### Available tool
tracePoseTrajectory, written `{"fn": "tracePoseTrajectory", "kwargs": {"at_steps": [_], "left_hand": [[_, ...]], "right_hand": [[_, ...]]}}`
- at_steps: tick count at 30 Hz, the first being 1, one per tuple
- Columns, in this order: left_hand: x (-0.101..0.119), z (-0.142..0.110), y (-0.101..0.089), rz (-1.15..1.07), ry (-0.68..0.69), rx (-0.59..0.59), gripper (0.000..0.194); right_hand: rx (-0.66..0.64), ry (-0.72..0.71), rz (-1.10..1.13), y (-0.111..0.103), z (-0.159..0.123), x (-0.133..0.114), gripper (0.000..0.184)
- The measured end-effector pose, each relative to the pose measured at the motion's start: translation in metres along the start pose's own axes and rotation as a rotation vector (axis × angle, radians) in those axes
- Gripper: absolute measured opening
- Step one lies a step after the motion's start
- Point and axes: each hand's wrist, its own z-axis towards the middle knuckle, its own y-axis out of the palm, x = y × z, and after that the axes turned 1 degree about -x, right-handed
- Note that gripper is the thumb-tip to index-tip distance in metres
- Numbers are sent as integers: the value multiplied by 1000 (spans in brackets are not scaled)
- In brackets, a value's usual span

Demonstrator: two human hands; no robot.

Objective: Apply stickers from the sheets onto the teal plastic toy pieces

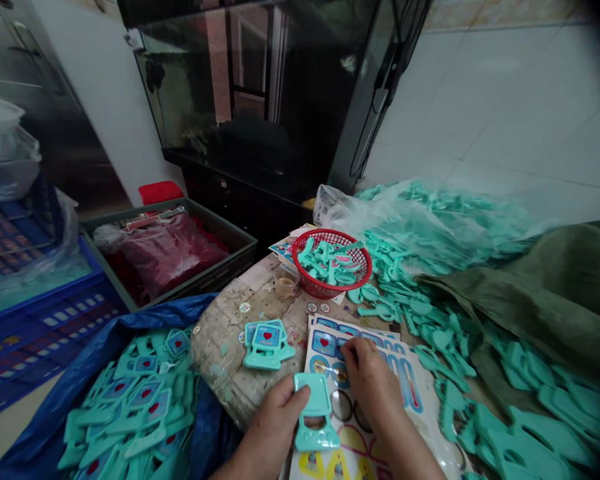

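Left hand (273,427) clamps a teal plastic frame (316,400) above a sticker sheet (325,343); right hand (373,380) lies on the sheet, its grip unclear. Red plastic basket (347,241) holds teal pieces (325,263); blue plastic bag (165,313) holds stickered teal frames (145,393).

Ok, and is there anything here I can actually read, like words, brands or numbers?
No whole word or number can be read.
Sticker sheet: small printing, too blurred to read.
Label on the red packet: too small to read.
Blue crate: yellow marking, too blurred to read.
Teal pieces: red hearts show, but no readable text.
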Motion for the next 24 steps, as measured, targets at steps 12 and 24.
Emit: {"fn": "tracePoseTrajectory", "kwargs": {"at_steps": [12, 24], "left_hand": [[7, 0, 3, 57, -20, 34, 25], [5, 1, 1, 117, 7, 31, 22]], "right_hand": [[-27, 35, 270, 0, -1, 5, 16], [-216, 170, 1119, -31, 2, 5, 38]]}}
